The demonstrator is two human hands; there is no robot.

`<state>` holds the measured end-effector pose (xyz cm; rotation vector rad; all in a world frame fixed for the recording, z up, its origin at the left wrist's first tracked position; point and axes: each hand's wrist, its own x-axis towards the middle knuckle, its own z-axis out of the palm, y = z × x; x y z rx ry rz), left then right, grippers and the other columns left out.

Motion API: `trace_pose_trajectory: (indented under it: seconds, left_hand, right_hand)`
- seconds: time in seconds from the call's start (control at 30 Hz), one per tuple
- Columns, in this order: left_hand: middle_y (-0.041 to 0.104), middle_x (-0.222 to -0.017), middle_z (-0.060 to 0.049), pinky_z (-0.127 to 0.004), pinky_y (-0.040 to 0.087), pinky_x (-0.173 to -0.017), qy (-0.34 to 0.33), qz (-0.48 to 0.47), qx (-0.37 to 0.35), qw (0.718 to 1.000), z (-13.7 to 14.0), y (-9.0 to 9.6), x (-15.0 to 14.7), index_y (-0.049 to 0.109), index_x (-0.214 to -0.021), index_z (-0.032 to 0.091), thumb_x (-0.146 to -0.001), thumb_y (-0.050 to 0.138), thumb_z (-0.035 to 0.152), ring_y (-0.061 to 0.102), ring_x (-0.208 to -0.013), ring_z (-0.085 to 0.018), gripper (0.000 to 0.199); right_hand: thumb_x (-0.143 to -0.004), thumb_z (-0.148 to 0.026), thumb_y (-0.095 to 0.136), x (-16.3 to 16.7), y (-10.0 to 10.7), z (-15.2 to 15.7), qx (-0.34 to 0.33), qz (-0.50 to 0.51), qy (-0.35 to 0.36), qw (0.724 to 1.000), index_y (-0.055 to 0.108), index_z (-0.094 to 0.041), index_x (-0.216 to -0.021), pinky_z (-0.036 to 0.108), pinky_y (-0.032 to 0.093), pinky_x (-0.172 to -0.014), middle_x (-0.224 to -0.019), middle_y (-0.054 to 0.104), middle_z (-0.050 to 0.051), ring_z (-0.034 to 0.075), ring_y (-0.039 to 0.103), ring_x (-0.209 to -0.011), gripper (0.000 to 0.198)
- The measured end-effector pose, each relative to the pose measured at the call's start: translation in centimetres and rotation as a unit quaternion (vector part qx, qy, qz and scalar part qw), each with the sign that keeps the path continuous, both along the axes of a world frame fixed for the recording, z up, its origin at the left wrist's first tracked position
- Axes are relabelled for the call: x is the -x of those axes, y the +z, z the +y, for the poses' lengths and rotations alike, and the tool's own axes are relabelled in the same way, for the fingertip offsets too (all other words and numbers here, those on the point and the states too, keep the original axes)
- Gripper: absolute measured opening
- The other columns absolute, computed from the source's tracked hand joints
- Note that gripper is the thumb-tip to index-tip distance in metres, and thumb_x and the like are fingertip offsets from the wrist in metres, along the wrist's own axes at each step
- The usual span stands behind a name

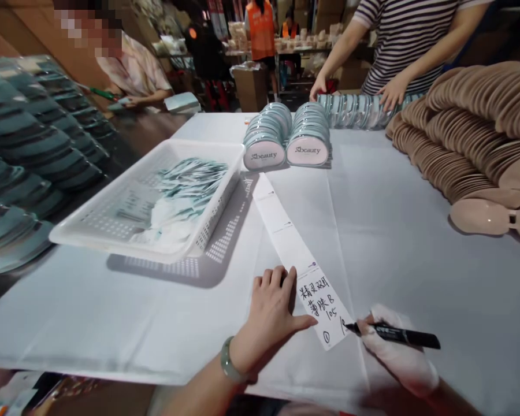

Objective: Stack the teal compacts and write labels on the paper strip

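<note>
A long white paper label strip lies slanted across the white table, with black handwriting on its near end. My left hand, a green bangle at its wrist, rests with fingers spread along the strip's left edge, the thumb on the paper. In a white glove with bare fingertips, my right hand grips a black marker pen. The marker's tip touches the strip's lower right corner, beside fresh-looking strokes.
A white plastic basket of teal-and-white packets stands left. Packs labelled "beauty" are lined up behind the strip. Beige moulded pieces are piled right, teal packs far left. A person in a striped shirt handles packs across the table.
</note>
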<state>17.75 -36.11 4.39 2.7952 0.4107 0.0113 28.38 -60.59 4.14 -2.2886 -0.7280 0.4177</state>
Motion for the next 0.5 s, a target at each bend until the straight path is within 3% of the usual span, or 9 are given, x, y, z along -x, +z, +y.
trace_pose_trajectory:
  seconds: [0.2, 0.33, 0.5]
  left_hand:
    - [0.056, -0.131, -0.018, -0.049, 0.041, -0.091, -0.001, 0.008, -0.001, 1.0, 0.0, 0.1, 0.0, 0.049, -0.143, 0.016, -0.062, 0.076, 0.076, 0.051, -0.112, -0.037, 0.105]
    - [0.057, -0.131, -0.017, -0.047, 0.042, -0.09, -0.002, 0.002, -0.008, 1.0, 0.0, 0.0, 0.0, 0.049, -0.142, 0.018, -0.062, 0.074, 0.079, 0.052, -0.111, -0.037, 0.104]
    - [0.057, -0.129, -0.016, -0.047, 0.041, -0.09, 0.001, -0.007, -0.009, 1.0, 0.0, -0.2, 0.0, 0.049, -0.142, 0.019, -0.062, 0.074, 0.079, 0.052, -0.11, -0.036, 0.103]
  right_hand:
    - [-0.088, -0.056, 0.055, 0.2, 0.7, 0.4, -0.011, 0.021, -0.018, 1.0, 0.065, -0.023, -0.064, 0.028, 0.048, -0.054, -0.061, 0.065, 0.001, 0.019, 0.062, -0.058, 0.043]
    - [-0.091, -0.057, 0.055, 0.3, 0.4, 0.1, -0.045, 0.026, -0.039, 0.998, 0.066, -0.023, -0.07, 0.028, 0.052, -0.062, -0.068, 0.068, 0.002, 0.019, 0.064, -0.066, 0.042]
    - [-0.086, -0.06, 0.061, 0.9, 1.2, 1.3, -0.068, 0.121, -0.005, 0.99, 0.063, -0.022, -0.067, 0.027, 0.053, -0.056, -0.065, 0.067, 0.003, 0.019, 0.061, -0.061, 0.043]
